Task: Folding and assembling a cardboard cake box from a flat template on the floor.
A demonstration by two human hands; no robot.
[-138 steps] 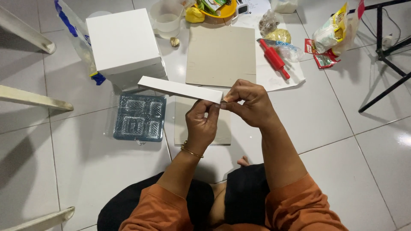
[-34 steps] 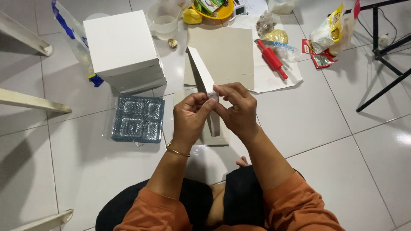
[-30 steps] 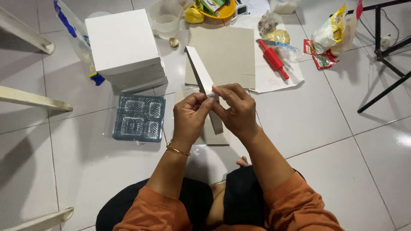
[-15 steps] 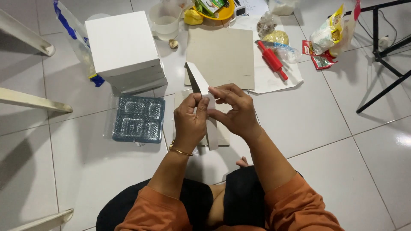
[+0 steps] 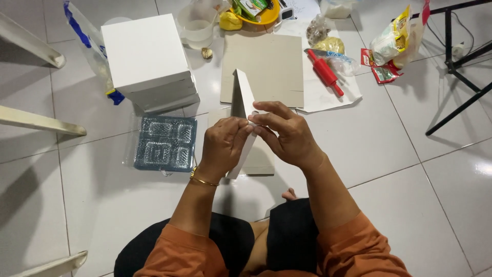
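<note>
White cardboard strip [image 5: 242, 97] held up over floor, pinched between both hands, far end tipped away toward flat grey cardboard sheet [image 5: 264, 66]. Left hand [image 5: 223, 146] closed around strip's lower part, gold bangle [image 5: 203, 179] on wrist. Right hand [image 5: 284, 133] gripping strip edge, fingers pressed on fold. Second grey sheet [image 5: 261, 156] lying right under hands. Blue-grey plastic tray [image 5: 165, 142] beside left hand, stack of white boxes [image 5: 148, 59] just behind it. Red rolling pin [image 5: 324, 72] on white paper [image 5: 328, 95], off to right.
</note>
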